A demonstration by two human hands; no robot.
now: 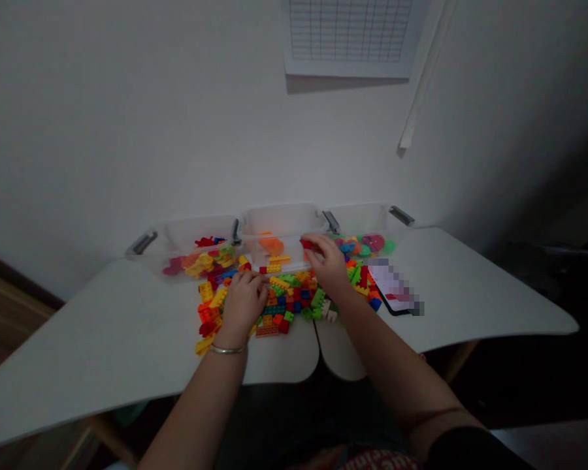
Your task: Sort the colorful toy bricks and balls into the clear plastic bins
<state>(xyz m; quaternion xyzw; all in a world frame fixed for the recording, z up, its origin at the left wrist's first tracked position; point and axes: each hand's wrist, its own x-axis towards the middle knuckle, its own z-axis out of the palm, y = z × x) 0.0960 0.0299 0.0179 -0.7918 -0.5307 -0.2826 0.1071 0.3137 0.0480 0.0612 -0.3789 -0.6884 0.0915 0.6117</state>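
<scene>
Above the front wall of the middle clear bin (284, 219), my right hand (329, 264) pinches a small red toy brick (305, 244) between thumb and fingers. My left hand (245, 300) rests on the left part of a pile of toy bricks (281, 303), with its fingers curled down. Its fingertips are hidden, so whatever they hold cannot be made out. The pile has red, yellow, orange, green and blue pieces, and it spreads over the table in front of the bins. Several orange pieces (272, 245) lie inside the middle bin.
A left clear bin (191, 228) holds yellow and red pieces; the right clear bin (362, 219) has green, blue and pink ones. At the pile's right lies a phone (392, 287). The white table (480, 281) has a notched front edge. A gridded sheet (350, 32) hangs on the wall.
</scene>
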